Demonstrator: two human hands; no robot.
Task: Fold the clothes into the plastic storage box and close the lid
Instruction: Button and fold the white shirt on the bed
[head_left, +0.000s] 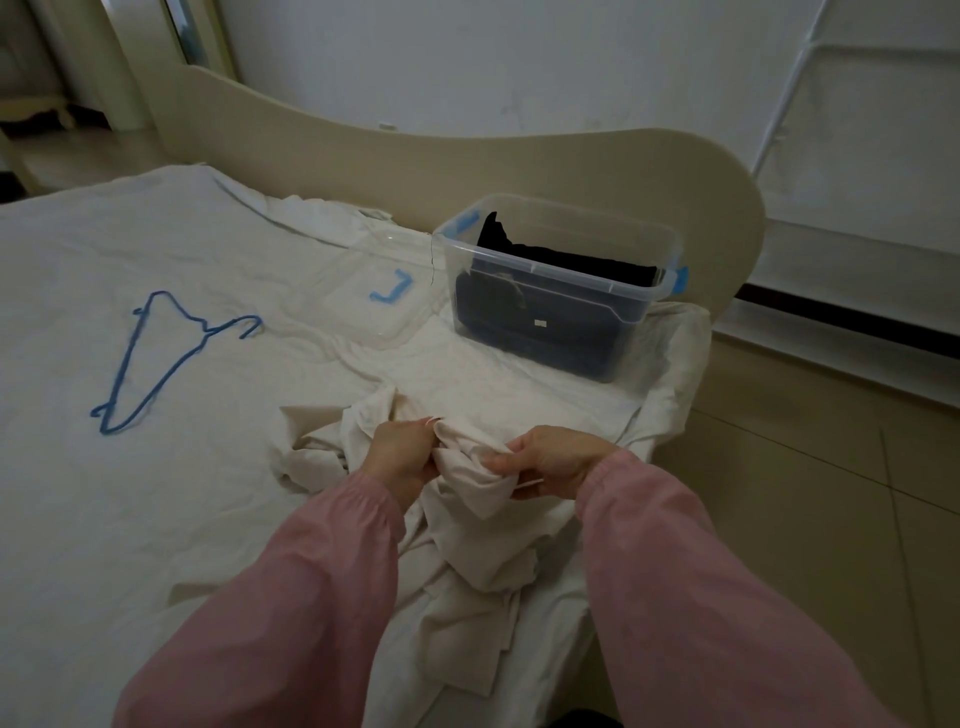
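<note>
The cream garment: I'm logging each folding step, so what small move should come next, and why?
Probably lift the cream garment and spread it flat on the bed. The left hand and right hand both grip it, yet it lies bunched and unfolded, while the storage box stands open with dark clothes already inside.

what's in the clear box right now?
The plastic storage box holds dark clothes, with one black piece standing up at the back left. Anything beneath that pile is covered, so I can't tell what is under it.
</note>
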